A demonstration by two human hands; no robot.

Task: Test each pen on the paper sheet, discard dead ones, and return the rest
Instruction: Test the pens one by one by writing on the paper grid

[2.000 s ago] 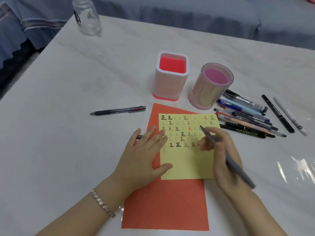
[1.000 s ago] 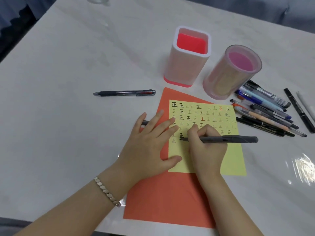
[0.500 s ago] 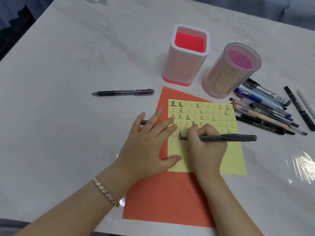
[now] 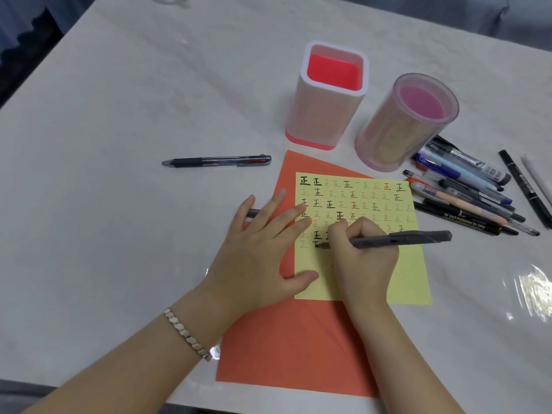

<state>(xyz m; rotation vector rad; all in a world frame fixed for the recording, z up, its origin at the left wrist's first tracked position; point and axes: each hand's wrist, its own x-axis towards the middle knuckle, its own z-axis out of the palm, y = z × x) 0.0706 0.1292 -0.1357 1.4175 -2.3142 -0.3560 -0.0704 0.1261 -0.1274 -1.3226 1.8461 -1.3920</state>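
A yellow paper sheet (image 4: 409, 273) covered in rows of small written marks lies on an orange sheet (image 4: 286, 348). My right hand (image 4: 364, 261) grips a dark grey pen (image 4: 400, 239) with its tip on the yellow sheet's lower left rows, where a fresh dark stroke shows. My left hand (image 4: 257, 258) lies flat, fingers spread, pressing the yellow sheet's left edge. A small dark object (image 4: 252, 213) pokes out from under its fingers. A pile of several pens (image 4: 466, 192) lies to the right of the sheet.
A square white-and-red pen holder (image 4: 325, 115) and a round pink holder (image 4: 400, 130) stand behind the sheets, both looking empty. A black clicker pen (image 4: 216, 160) lies alone to the left. Two markers (image 4: 525, 186) lie at the far right. The table's front edge is close.
Two seconds ago the pen was held up near the sheet's right side; my right hand brought it across to the lower left rows and has been writing a new mark there.
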